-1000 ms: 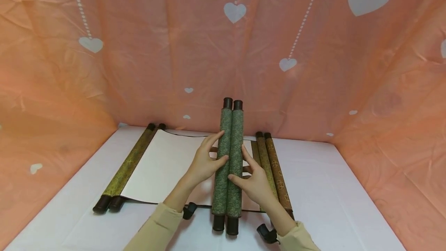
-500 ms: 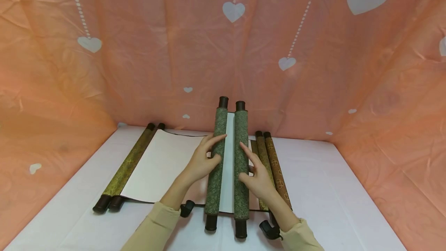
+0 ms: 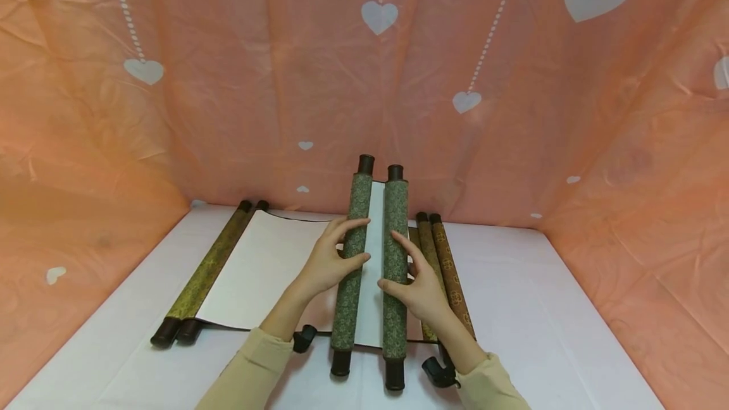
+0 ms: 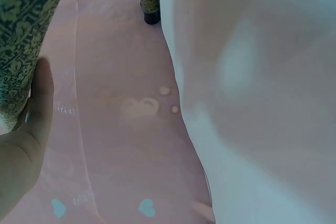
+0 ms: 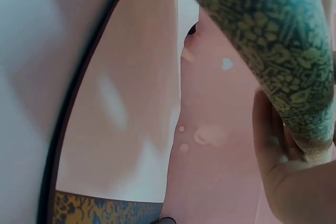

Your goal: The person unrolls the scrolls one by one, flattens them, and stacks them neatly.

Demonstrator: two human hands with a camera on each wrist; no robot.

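Note:
A green patterned scroll with dark end knobs is held up, tilted, in front of me. In the head view its left roll (image 3: 344, 315) and right roll (image 3: 395, 331) stand apart, with a strip of white paper (image 3: 371, 309) between them. My left hand (image 3: 329, 261) grips the left roll, thumb and forefinger across its near side. Around the right roll curl the fingers and thumb of my right hand (image 3: 423, 290). Each wrist view shows green roll close up: left (image 4: 26, 30), right (image 5: 283, 45). Some fingers are hidden behind the rolls.
Behind the green scroll, another scroll lies unrolled on the white table (image 3: 541, 321), its blank sheet (image 3: 262, 271) facing up. Yellow-green and brown rolls lie at its left (image 3: 207, 271) and right (image 3: 454, 271). A pink curtain with hearts (image 3: 319, 81) encloses the table.
The two green rolls were side by side; they have moved apart, baring white paper between them. My left hand went slightly left with its roll, my right hand slightly right.

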